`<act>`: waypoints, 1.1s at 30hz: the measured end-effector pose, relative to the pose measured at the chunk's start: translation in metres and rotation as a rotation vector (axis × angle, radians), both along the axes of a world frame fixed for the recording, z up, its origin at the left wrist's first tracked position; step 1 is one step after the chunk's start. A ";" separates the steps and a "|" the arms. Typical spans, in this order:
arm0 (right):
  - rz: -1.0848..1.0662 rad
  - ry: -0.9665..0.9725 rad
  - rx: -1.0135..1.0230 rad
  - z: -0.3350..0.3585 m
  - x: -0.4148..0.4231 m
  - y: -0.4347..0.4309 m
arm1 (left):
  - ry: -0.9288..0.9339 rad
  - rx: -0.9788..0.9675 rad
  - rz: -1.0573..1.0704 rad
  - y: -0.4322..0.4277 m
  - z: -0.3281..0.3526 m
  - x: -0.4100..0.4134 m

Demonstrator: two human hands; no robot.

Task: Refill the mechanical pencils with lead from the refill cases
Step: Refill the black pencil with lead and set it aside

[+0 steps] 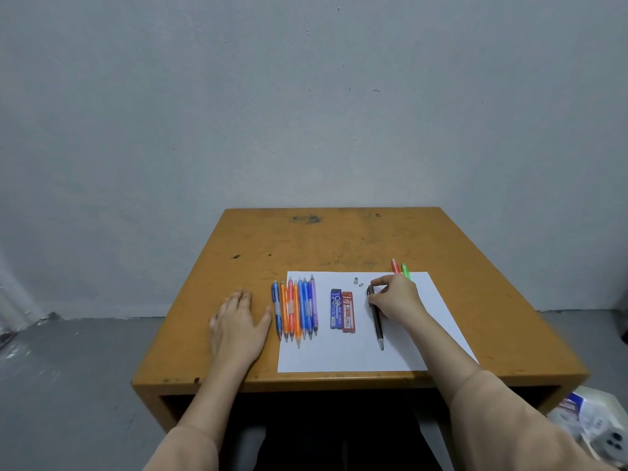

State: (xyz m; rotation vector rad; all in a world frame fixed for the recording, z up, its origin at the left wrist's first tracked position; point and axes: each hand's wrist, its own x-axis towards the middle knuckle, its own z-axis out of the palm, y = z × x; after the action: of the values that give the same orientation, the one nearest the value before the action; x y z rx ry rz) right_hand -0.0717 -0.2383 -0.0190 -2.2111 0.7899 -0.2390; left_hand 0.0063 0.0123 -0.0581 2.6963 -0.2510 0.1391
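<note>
A brown counter is seen from above, with a white sheet of paper laid on its near right part. The left hand is laid flat on the bare counter just left of the sheet, its fingers straight and close together, holding nothing. The right hand is set on the right part of the sheet, and its fingers are curled and pinched on the far end of a black pencil. This pencil's long axis runs far to near, with the tip pointed at the near edge. A row of coloured pencils is lined up the same way along the sheet's left edge, just right of the left hand. Between the row and the black pencil, a blue refill case and a red refill case are laid side by side, parallel to the pencils. The cases lie just left of the right hand, while the row lies between them and the free left hand. A red pencil and a green pencil are partly hidden beyond the right hand. Two small grey pieces are seen just far-left of the pinching fingers; what they are cannot be told.
</note>
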 end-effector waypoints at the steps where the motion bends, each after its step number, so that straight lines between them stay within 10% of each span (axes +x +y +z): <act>1: 0.002 0.004 -0.004 -0.001 0.000 0.000 | 0.005 0.021 -0.004 0.000 0.000 0.000; 20: 0.211 -0.110 -0.110 0.032 -0.005 0.020 | -0.013 0.075 -0.021 0.000 0.002 -0.003; 33: 0.571 0.260 -0.311 0.029 0.018 0.035 | -0.013 0.064 -0.024 0.000 0.004 -0.006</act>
State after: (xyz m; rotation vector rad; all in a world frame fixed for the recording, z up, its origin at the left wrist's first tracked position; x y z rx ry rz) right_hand -0.0538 -0.2038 0.0097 -2.6935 0.2297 0.2268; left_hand 0.0000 0.0126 -0.0540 2.7557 -0.2966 0.1435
